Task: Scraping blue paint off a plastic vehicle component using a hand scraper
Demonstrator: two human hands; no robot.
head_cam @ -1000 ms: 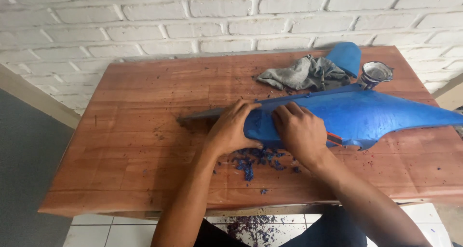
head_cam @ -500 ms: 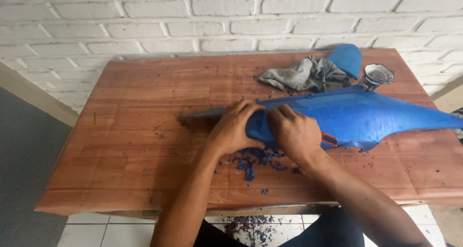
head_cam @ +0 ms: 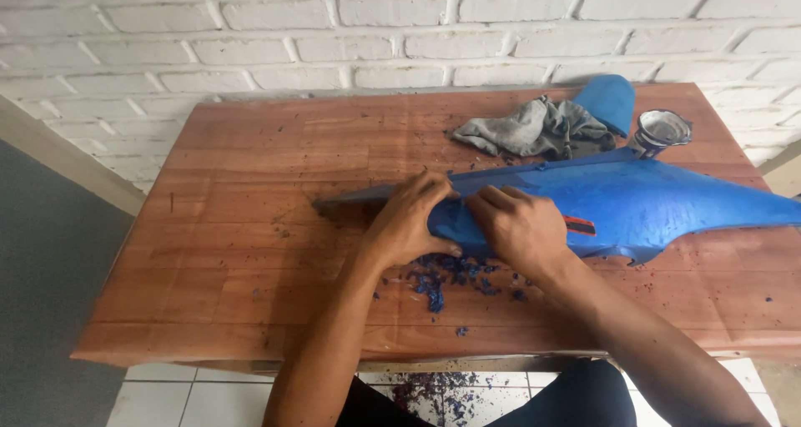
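A long blue plastic panel (head_cam: 651, 206) lies across the wooden table (head_cam: 250, 227), its narrow dark tip pointing left. My left hand (head_cam: 409, 223) grips the panel's narrow end, fingers curled over its front edge. My right hand (head_cam: 517, 227) presses on the panel just beside it, fingers bent toward the left hand. A small red and black mark (head_cam: 580, 225) shows next to my right wrist; I cannot tell if it is a tool or part of the panel. Blue paint flakes (head_cam: 442, 277) lie below both hands.
A crumpled grey rag (head_cam: 534, 131), a small blue rounded piece (head_cam: 609, 102) and a metal tin (head_cam: 662, 131) sit at the table's back right. A white brick wall (head_cam: 400, 27) stands behind. More blue flakes lie on the tiled floor (head_cam: 442, 394) by my legs.
My right hand slid a little left along the panel and then slightly back. The left hand kept its grip on the narrow end. The panel stayed in place.
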